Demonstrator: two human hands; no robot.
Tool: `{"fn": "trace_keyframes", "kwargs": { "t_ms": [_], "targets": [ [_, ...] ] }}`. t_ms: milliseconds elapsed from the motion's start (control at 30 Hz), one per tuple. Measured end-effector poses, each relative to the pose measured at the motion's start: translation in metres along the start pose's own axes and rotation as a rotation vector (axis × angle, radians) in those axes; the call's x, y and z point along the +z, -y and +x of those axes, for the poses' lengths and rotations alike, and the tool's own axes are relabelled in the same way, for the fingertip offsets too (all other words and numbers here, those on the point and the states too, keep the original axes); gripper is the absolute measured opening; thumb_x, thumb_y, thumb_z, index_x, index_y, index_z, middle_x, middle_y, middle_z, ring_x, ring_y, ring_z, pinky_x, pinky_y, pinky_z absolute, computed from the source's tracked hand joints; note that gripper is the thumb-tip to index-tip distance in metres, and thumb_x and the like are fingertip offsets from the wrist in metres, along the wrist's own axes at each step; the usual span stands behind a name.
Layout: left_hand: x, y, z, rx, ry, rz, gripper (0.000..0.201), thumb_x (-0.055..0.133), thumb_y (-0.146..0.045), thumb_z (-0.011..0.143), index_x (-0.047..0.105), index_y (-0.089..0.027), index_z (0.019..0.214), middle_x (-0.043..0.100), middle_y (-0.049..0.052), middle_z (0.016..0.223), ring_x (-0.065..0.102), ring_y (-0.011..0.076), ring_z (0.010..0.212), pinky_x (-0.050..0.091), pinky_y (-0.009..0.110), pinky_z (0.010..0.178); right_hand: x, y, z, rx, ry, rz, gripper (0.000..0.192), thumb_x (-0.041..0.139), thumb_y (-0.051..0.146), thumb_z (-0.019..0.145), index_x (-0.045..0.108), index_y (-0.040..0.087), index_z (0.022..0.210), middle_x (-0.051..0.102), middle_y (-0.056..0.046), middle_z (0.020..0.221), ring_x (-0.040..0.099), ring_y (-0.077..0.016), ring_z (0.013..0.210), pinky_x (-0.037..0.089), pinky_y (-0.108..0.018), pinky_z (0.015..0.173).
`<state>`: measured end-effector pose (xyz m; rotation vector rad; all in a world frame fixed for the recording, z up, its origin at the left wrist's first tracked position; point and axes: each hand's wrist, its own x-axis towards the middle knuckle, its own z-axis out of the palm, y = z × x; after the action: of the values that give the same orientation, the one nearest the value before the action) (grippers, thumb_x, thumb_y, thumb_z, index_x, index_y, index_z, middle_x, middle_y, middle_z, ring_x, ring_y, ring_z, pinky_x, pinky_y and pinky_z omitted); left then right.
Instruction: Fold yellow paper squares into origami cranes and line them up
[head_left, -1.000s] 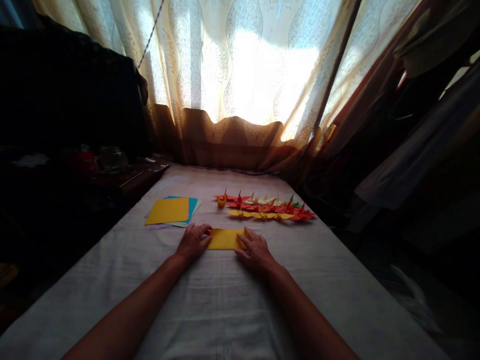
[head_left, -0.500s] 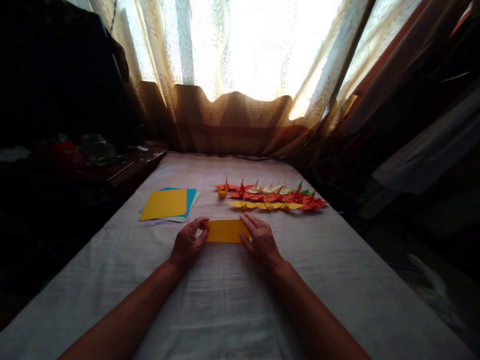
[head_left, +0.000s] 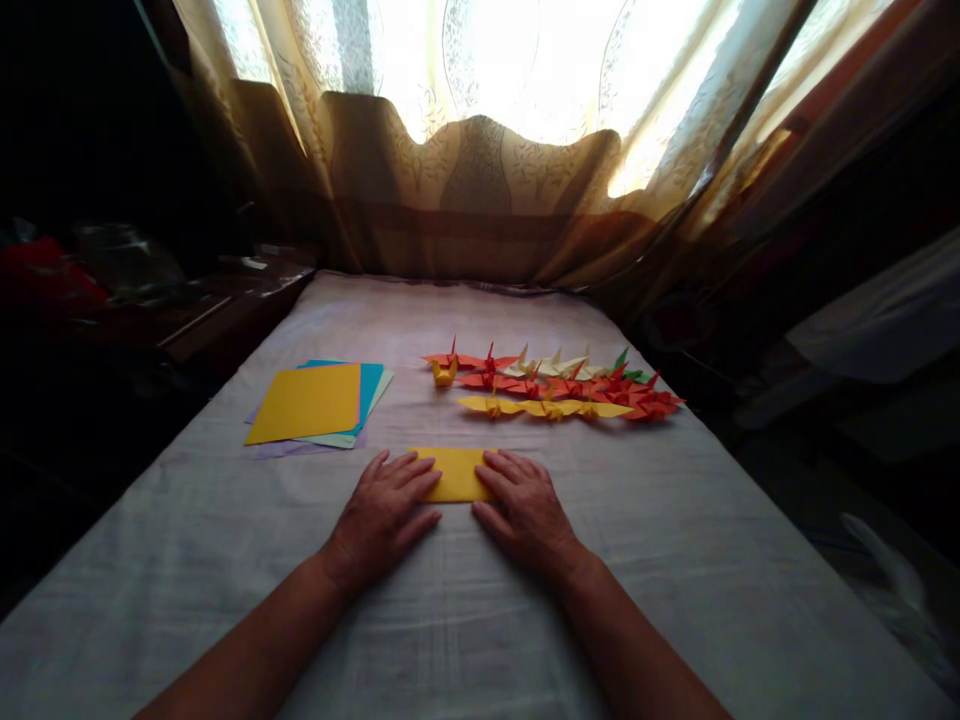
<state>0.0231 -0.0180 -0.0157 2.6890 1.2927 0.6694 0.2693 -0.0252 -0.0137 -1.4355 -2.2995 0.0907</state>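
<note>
A folded yellow paper (head_left: 455, 474) lies flat on the white cloth (head_left: 450, 620) in front of me. My left hand (head_left: 386, 515) rests palm down with its fingers spread over the paper's left end. Over the right end lies my right hand (head_left: 525, 510), also flat, fingers pressing on the sheet. Neither hand lifts the paper; both press it onto the cloth.
A stack of coloured sheets (head_left: 311, 403), yellow on top, lies to the left. Rows of folded paper cranes (head_left: 555, 385) in red, yellow, cream and green sit beyond the hands. Curtains (head_left: 480, 190) hang at the far edge; a dark cluttered side table (head_left: 187, 310) stands left.
Both hands have flattened and slid inward over the yellow paper, covering more of its ends. The camera has tilted down and closer.
</note>
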Motion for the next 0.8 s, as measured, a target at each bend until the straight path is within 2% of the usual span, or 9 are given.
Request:
{"fn": "trace_keyframes", "kwargs": {
  "t_ms": [133,300,367,433,500,633,733,800],
  "targets": [
    [0.002,0.001,-0.002,-0.030,0.016,0.015,0.034,0.056,-0.034,0.094,0.062,-0.023,0.125,0.065,0.009,0.132,0.058,0.0284,0.125,0.035,0.055,0.111,0.000,-0.001,-0.002,0.019,0.002,0.038,0.037,0.065,0.030,0.085,0.065,0.021,0.121,0.062,-0.012,0.134,0.053,-0.0302,0.126,0.038,-0.049,0.106],
    [0.007,0.008,-0.004,-0.151,-0.120,0.170,0.052,0.054,-0.046,0.093,0.054,-0.016,0.135,0.051,0.018,0.146,0.042,0.0363,0.138,0.030,0.059,0.113,0.007,-0.005,-0.006,0.066,-0.085,-0.028,0.046,0.065,0.031,0.083,0.061,0.017,0.126,0.055,-0.018,0.140,0.049,-0.0327,0.130,0.038,-0.051,0.107],
    [0.009,0.010,-0.005,-0.195,-0.126,0.200,0.052,0.053,-0.048,0.093,0.054,-0.015,0.134,0.050,0.018,0.147,0.041,0.0377,0.139,0.030,0.060,0.113,0.010,-0.007,-0.008,0.099,-0.113,-0.065,0.048,0.065,0.032,0.083,0.060,0.016,0.128,0.053,-0.019,0.142,0.047,-0.0343,0.132,0.038,-0.053,0.106],
    [0.010,0.011,-0.006,-0.201,-0.100,0.187,0.048,0.051,-0.047,0.094,0.055,-0.018,0.133,0.052,0.015,0.146,0.044,0.0361,0.138,0.030,0.060,0.113,0.012,-0.008,-0.009,0.116,-0.124,-0.081,0.050,0.063,0.033,0.084,0.058,0.017,0.131,0.052,-0.019,0.143,0.046,-0.0345,0.133,0.038,-0.054,0.106],
    [0.011,0.013,-0.007,-0.213,-0.104,0.166,0.051,0.050,-0.045,0.094,0.049,-0.019,0.138,0.055,0.014,0.143,0.048,0.0337,0.135,0.031,0.057,0.114,0.014,-0.008,-0.010,0.117,-0.135,-0.081,0.053,0.061,0.033,0.085,0.054,0.017,0.135,0.051,-0.018,0.144,0.045,-0.0336,0.133,0.038,-0.054,0.106],
    [0.011,0.015,-0.007,-0.205,-0.189,0.138,0.061,0.049,-0.046,0.096,0.034,-0.019,0.149,0.058,0.015,0.140,0.055,0.0320,0.128,0.036,0.056,0.111,0.015,-0.007,-0.011,0.107,-0.173,-0.098,0.058,0.061,0.032,0.085,0.049,0.016,0.139,0.048,-0.019,0.146,0.043,-0.0331,0.135,0.038,-0.053,0.107],
    [0.006,0.014,-0.005,-0.148,-0.241,0.064,0.056,0.046,-0.043,0.099,0.033,-0.024,0.149,0.064,0.012,0.133,0.066,0.0280,0.114,0.038,0.057,0.111,0.016,-0.007,-0.012,0.089,-0.208,-0.125,0.058,0.061,0.028,0.084,0.048,0.015,0.139,0.048,-0.019,0.146,0.042,-0.0328,0.136,0.037,-0.051,0.108],
    [0.002,0.013,-0.003,-0.130,-0.278,-0.014,0.055,0.047,-0.040,0.099,0.031,-0.026,0.150,0.069,0.009,0.124,0.072,0.0231,0.099,0.043,0.053,0.109,0.016,-0.006,-0.010,0.075,-0.249,-0.145,0.058,0.059,0.026,0.085,0.046,0.015,0.140,0.047,-0.019,0.146,0.041,-0.0326,0.136,0.037,-0.051,0.107]
  ]
}}
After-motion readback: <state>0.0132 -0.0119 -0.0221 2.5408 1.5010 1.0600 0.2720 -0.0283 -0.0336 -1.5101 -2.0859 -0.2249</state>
